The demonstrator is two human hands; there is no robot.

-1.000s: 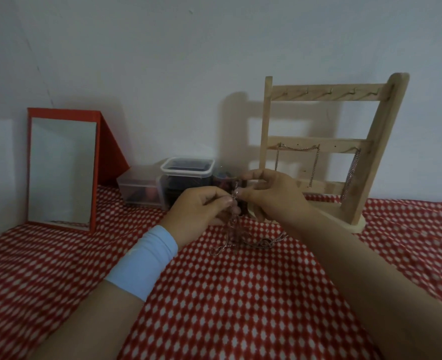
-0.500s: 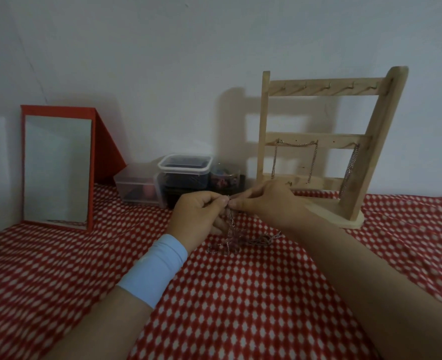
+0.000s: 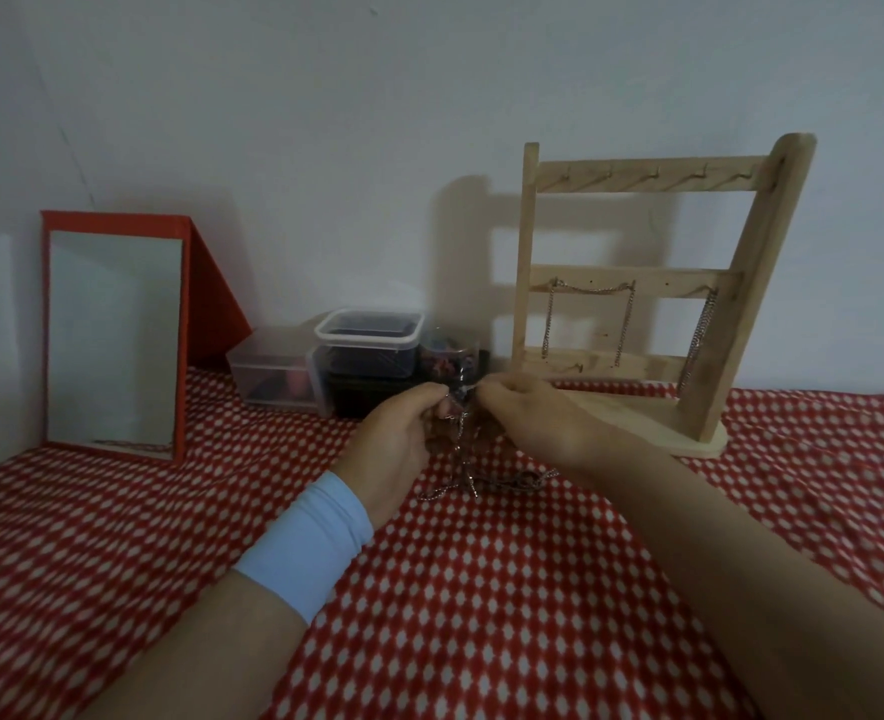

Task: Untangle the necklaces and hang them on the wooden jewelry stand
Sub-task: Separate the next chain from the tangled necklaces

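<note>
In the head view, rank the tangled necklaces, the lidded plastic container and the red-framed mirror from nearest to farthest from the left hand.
1. The tangled necklaces: pinched by the left hand, hanging at its right.
2. The lidded plastic container: just behind the hand, by the wall.
3. The red-framed mirror: far off to the left.

tangled necklaces (image 3: 464, 472): silver, top lifted, tails lying flat | wooden jewelry stand (image 3: 637, 175): upright, two chains (image 3: 591, 291) hung

A head-worn wide-angle camera looks forward and down over a checked cloth (image 3: 481, 615). It faces the wall (image 3: 325, 122), wooden jewelry stand (image 3: 679, 280) close ahead.
</note>
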